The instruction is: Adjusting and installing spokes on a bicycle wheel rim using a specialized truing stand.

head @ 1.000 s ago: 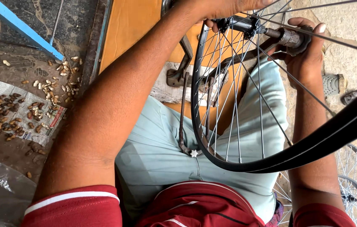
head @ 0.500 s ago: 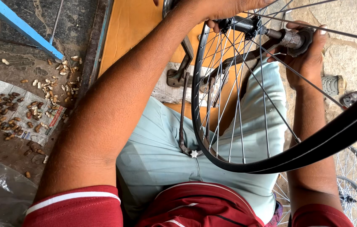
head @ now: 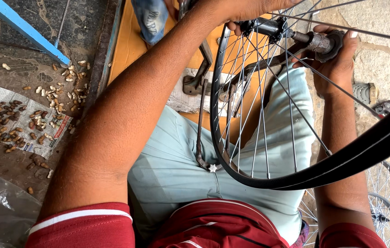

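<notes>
A black bicycle wheel with thin steel spokes stands upright across my lap. My left hand grips the dark hub at the wheel's centre from the left side. My right hand closes around the threaded axle end and a round metal nut on the right of the hub. A long flat spanner lies on my light green trousers, its end by a small star-shaped piece.
Peanuts and shells are scattered over a sheet of newspaper on the ground at left. A blue bar runs diagonally there. A clear plastic bag lies bottom left. Another spoked wheel rests bottom right. A bicycle pedal sits at right.
The view has shifted slightly down. My right hand has turned a little on the axle nut, and both hands stay at the hub.
</notes>
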